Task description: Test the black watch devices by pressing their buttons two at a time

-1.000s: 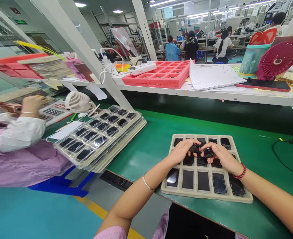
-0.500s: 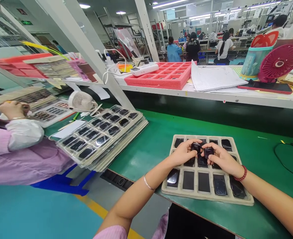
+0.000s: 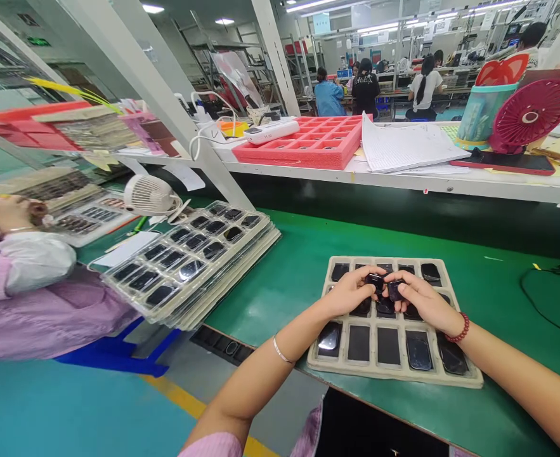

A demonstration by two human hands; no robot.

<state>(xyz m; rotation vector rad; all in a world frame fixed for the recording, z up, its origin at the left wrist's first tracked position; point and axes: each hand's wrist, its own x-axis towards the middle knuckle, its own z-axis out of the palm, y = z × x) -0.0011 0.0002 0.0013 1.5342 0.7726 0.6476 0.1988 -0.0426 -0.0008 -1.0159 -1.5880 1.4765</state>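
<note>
Above the middle of a beige compartment tray, both my hands are close together. My left hand is closed around a small dark glossy piece that looks like a watch case. A similar dark square piece is pinched in my right hand, its edge near the first one; whether they touch I cannot tell. In the tray's front row lie dark glossy screens, such as one at the left and another to the right. My hands hide parts of the middle and back rows.
Left of the tray, a stack of clear-covered trays leans across the bench. A white fan stands behind it. The shelf above holds a red foam tray, papers and a pink fan. A co-worker's sleeve is at far left.
The piece in my right hand has turned and shifted slightly left, and the fingers over it have changed position. My left hand holds nearly still. The whole view has shifted a little.
</note>
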